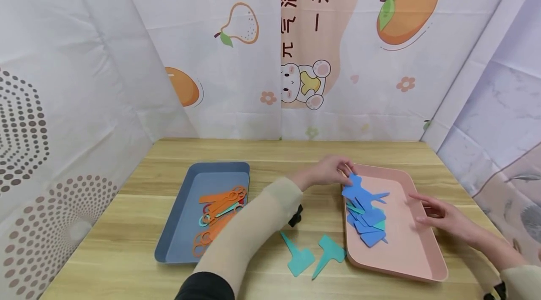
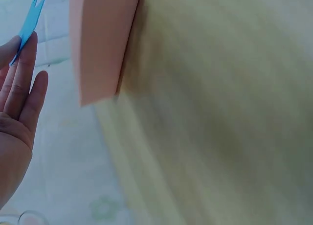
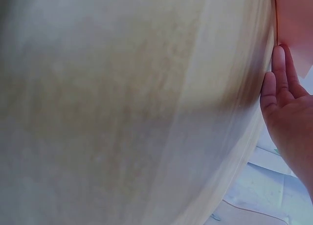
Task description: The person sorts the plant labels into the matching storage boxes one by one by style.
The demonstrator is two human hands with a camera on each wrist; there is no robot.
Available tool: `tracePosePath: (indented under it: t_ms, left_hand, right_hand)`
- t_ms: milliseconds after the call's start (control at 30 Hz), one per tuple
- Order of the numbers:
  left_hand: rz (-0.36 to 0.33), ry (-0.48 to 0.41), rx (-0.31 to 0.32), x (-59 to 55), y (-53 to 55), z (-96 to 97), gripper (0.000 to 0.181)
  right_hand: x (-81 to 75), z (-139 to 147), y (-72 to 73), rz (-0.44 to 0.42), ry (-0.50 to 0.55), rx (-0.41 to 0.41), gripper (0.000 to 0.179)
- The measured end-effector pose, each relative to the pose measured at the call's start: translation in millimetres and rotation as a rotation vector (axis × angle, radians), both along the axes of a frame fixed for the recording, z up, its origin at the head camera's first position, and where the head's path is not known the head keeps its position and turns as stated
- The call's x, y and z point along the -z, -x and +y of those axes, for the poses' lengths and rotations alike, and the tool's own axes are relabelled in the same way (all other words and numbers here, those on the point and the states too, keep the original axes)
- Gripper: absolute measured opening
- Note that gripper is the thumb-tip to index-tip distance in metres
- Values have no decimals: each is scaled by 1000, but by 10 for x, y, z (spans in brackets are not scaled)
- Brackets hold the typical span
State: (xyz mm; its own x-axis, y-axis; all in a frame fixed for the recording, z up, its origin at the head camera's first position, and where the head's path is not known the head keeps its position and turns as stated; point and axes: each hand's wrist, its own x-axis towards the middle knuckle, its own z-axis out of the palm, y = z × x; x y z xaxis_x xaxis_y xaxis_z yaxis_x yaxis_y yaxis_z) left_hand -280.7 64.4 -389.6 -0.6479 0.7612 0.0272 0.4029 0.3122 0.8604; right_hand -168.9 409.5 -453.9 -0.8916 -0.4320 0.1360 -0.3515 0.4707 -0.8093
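Observation:
My left hand (image 1: 331, 170) is at the left rim of a pink tray (image 1: 405, 257), pinching a blue plant label (image 2: 30, 22) between thumb and fingers. Below that hand, a loose pile of blue and teal T-shaped plant labels (image 1: 372, 218) lies in the tray's left half. On the opposite side, my right hand (image 1: 444, 218) holds the tray's right rim, thumb over the edge. The right wrist view has its fingers (image 3: 279, 63) against the outer wall. Two teal plant labels (image 1: 301, 261) (image 1: 329, 253) lie on the table left of the tray.
A blue-grey tray (image 1: 179, 225) stands on the left, with several orange scissors-shaped pieces (image 1: 221, 203) and a few teal and red ones; my left forearm covers part of it. The wooden table (image 1: 122, 229) meets printed cloth (image 1: 236, 79) at the back and sides.

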Motion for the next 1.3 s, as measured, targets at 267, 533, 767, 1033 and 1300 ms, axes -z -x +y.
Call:
tracePosePath:
  t_ms: [267, 533, 767, 1033, 1300]
  left_hand:
    - [-8, 0, 18, 198, -79, 275, 18]
    - [193, 123, 93, 247, -92, 346, 18]
    - [242, 94, 130, 213, -48, 256, 20]
    - [287, 180, 204, -107, -66, -113, 20]
    - [266, 256, 293, -323, -289, -565, 23]
  right_hand:
    - [-16, -10, 14, 5, -12, 25, 57]
    - [-42, -5, 30, 1, -30, 42, 57]
    - [-23, -11, 29, -20, -23, 38, 57]
    - [-8, 11, 2, -17, -15, 33, 58]
    - [20, 32, 10, 8, -22, 32, 59]
